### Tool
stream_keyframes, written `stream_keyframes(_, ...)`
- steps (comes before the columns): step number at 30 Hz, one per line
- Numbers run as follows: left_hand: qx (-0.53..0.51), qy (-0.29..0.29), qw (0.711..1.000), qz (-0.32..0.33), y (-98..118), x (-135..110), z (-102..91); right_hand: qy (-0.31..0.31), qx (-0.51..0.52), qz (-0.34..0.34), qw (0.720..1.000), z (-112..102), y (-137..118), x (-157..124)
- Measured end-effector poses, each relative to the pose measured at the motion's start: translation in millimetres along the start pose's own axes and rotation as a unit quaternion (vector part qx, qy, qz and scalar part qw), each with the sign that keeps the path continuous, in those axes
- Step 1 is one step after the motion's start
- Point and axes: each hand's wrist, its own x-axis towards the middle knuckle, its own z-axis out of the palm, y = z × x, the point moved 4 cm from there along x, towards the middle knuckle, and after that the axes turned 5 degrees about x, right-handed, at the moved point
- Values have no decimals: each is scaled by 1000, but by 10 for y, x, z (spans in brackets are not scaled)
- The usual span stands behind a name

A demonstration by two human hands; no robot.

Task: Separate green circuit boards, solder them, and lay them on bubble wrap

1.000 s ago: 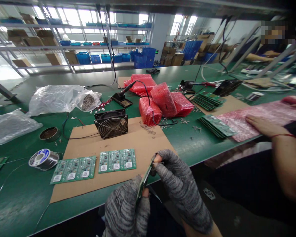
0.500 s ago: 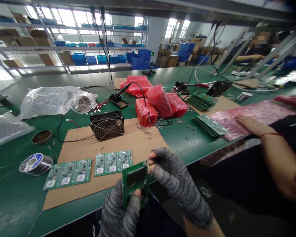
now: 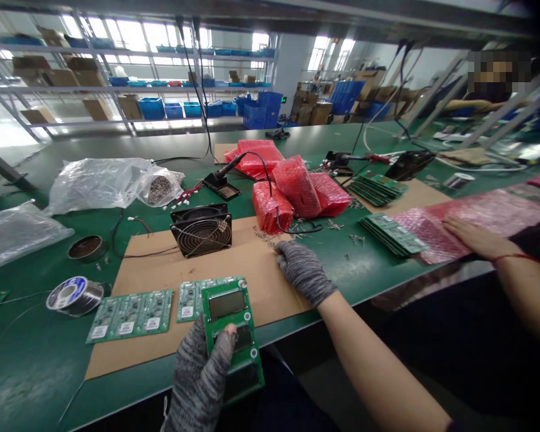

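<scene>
My left hand (image 3: 202,372), in a grey fingerless glove, grips a green circuit board (image 3: 227,336) with dark display windows, thumb across its face. My right hand (image 3: 303,270), gloved alike, is at the cardboard's right edge, beside a scatter of small metal parts (image 3: 266,236). Its fingers are curled and closed, their tips mostly hidden, so anything between them cannot be made out. Two green board panels with white labels lie on the cardboard sheet (image 3: 247,252): the left panel (image 3: 130,315) in full view, the right panel (image 3: 186,300) partly behind the held board.
A black fan (image 3: 202,231) stands behind the panels. Left are a solder spool (image 3: 74,296), a round tin (image 3: 87,248) and plastic bags (image 3: 99,183). Behind lie red bubble-wrap packs (image 3: 294,186) and a soldering iron (image 3: 227,168). A co-worker's hand (image 3: 472,237) rests on bubble wrap at right.
My right hand has left the board's upper corner and moved forward to the small metal parts. The held board has tilted, showing more of its face.
</scene>
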Motion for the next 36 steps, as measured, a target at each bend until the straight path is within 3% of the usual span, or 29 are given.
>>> stream_keyframes(3,40,4,998,40,-2,36,-80,-1,17,-1,1000,-49,-85,-184)
stream_keyframes(6,88,-21,991,102,50,44,-114,6,157,9,987,-182,-351,-538)
stream_keyframes(10,110,-17,980,163,207,-7,-74,-49,398,54,914,-219,-825,-978)
stream_keyframes(12,115,-8,978,172,287,-46,-36,-61,463,66,882,-182,-976,-1075)
stream_keyframes(14,125,-1,974,188,360,-89,-5,-64,488,72,867,-139,-1033,-1096)
stream_keyframes(20,210,85,933,278,494,-195,3,-80,479,60,872,-88,-996,-1078)
stream_keyframes(25,254,92,914,303,492,-229,10,-94,456,61,883,-44,-964,-1119)
stream_keyframes(36,207,63,933,288,571,-232,32,-69,472,47,878,-142,-987,-1104)
